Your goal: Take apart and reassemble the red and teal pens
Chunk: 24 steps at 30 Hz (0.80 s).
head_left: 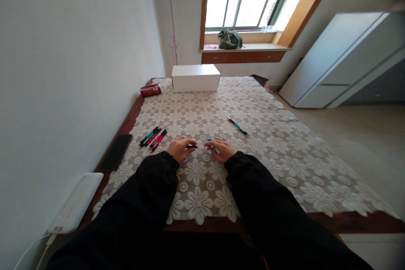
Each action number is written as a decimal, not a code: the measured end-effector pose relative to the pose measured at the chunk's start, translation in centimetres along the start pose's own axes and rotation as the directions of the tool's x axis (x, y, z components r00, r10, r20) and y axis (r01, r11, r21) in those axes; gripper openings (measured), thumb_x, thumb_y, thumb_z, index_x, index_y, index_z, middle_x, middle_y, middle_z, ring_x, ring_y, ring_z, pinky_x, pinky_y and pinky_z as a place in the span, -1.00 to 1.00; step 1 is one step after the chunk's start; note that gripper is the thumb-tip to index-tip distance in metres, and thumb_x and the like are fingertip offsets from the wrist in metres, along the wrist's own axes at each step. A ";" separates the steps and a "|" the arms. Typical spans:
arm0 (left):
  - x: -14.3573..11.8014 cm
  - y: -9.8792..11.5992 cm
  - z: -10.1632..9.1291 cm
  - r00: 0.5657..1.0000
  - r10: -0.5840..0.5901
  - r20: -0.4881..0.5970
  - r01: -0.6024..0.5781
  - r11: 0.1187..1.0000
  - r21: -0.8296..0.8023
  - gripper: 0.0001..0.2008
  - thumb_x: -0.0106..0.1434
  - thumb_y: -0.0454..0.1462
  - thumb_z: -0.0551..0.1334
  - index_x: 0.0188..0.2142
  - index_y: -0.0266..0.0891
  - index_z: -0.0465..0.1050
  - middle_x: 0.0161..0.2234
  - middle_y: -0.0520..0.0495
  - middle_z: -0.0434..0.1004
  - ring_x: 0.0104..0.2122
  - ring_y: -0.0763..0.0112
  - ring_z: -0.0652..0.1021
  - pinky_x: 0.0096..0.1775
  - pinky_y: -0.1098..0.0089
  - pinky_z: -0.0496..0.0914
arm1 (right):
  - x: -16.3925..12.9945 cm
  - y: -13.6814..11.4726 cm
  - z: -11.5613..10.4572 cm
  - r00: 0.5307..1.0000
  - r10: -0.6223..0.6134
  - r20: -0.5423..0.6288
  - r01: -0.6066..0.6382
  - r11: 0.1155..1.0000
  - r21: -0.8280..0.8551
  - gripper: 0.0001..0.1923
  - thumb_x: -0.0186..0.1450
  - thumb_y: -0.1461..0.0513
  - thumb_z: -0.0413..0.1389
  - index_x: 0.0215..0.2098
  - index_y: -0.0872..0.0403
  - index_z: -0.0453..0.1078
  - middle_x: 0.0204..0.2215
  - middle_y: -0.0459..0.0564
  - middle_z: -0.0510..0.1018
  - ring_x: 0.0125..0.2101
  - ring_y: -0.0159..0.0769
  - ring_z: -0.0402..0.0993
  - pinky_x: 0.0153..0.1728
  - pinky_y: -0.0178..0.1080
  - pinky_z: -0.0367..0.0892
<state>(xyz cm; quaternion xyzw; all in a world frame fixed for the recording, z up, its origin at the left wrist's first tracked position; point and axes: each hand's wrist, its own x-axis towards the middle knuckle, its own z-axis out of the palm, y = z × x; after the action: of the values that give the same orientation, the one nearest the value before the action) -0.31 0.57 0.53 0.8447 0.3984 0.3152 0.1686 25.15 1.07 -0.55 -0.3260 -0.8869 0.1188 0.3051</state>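
Note:
My left hand (181, 149) pinches a dark pen part (191, 147) close above the lace tablecloth. From it a thin pale rod, perhaps a pen refill (201, 147), runs across to my right hand (220, 149), whose fingers are closed at its other end. Just behind the right fingers lies a teal pen piece (210, 139), partly covered by them. Farther right, a teal and black pen (237, 126) rests slantwise on the cloth. Left of my left hand, several teal, red and black pens (154, 138) lie side by side.
A black phone (116, 152) and a white power strip or adapter (76, 202) with cables lie along the left edge. At the table's far end stand a white box (196, 79) and a dark red packet (151, 90). The lace tablecloth (198, 202) covers the table.

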 end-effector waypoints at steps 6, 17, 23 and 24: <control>0.1 -0.1 -0.2 0.999 -0.037 -0.012 0.038 0.997 0.065 -0.85 0.27 -0.29 0.24 -0.17 -0.12 0.53 -0.19 -0.01 0.63 -0.21 0.33 0.54 -0.06 0.27 0.42 | 0.0 0.8 0.0 0.983 0.130 -0.130 -0.144 0.984 -0.102 -0.63 0.20 0.41 0.00 -0.08 0.03 0.44 -0.24 0.01 0.55 -0.16 -0.17 0.40 -0.07 -0.14 0.32; 0.2 -0.4 0.0 0.990 -0.142 -0.004 0.142 0.979 0.144 -0.85 0.23 -0.30 0.27 -0.18 -0.11 0.53 -0.21 0.01 0.62 -0.17 0.31 0.54 -0.02 0.27 0.37 | -0.4 2.0 1.0 0.952 0.291 -0.097 -0.307 0.917 -0.255 -0.90 0.28 0.25 0.12 -0.25 0.00 0.47 -0.13 0.00 0.54 -0.07 -0.13 0.37 0.00 -0.06 0.16; 0.2 -0.3 0.0 0.982 -0.181 0.047 0.171 0.970 0.171 -0.83 0.21 -0.28 0.28 -0.18 -0.11 0.54 -0.24 0.00 0.61 -0.21 0.31 0.54 -0.09 0.30 0.40 | -0.2 1.7 0.7 0.972 0.234 -0.038 -0.237 0.947 -0.218 -0.92 0.28 0.24 0.14 -0.25 0.00 0.46 -0.20 -0.01 0.54 -0.12 -0.15 0.38 -0.02 -0.09 0.18; 0.2 -0.2 0.0 0.980 -0.193 0.049 0.181 0.967 0.178 -0.83 0.21 -0.27 0.28 -0.18 -0.11 0.54 -0.25 -0.01 0.61 -0.22 0.31 0.54 -0.10 0.31 0.40 | -0.1 1.6 0.7 0.974 0.224 -0.027 -0.224 0.951 -0.212 -0.92 0.28 0.24 0.14 -0.25 0.00 0.46 -0.21 -0.01 0.55 -0.13 -0.15 0.38 -0.03 -0.10 0.18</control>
<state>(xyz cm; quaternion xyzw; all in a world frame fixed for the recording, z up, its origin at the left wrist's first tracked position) -0.33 0.87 0.45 0.8247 0.4963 0.2340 0.1369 25.58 2.17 -1.79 -0.4556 -0.8514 0.0561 0.2538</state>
